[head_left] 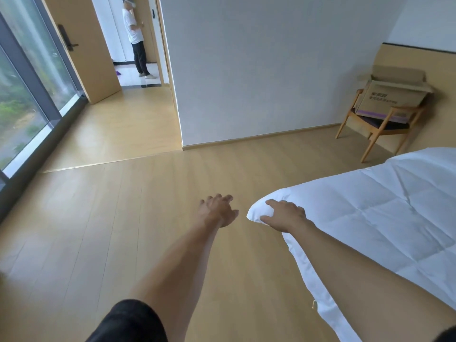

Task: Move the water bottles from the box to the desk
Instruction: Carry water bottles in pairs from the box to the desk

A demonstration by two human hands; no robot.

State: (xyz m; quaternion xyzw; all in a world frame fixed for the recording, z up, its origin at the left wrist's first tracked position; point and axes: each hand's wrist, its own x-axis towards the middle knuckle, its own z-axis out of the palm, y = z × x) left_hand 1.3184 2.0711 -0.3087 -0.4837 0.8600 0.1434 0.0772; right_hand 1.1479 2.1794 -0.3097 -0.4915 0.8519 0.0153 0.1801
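With the left hand (218,211) and right hand (286,215) both loose and empty, the box (392,95) tilts on the chair (380,124) seat's edge, bottles possibly inside, and could tip if pulled carelessly.

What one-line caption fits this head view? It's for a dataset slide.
Both hands, left and right, reach forward empty, far from the open cardboard box on a wooden chair beside the bed.

A: How do the arms lie?
B: Both stretch forward, bare below dark short sleeves.
A: And the hands?
B: The left hand (218,210) and the right hand (286,215) hang palm-down, fingers relaxed, holding nothing.
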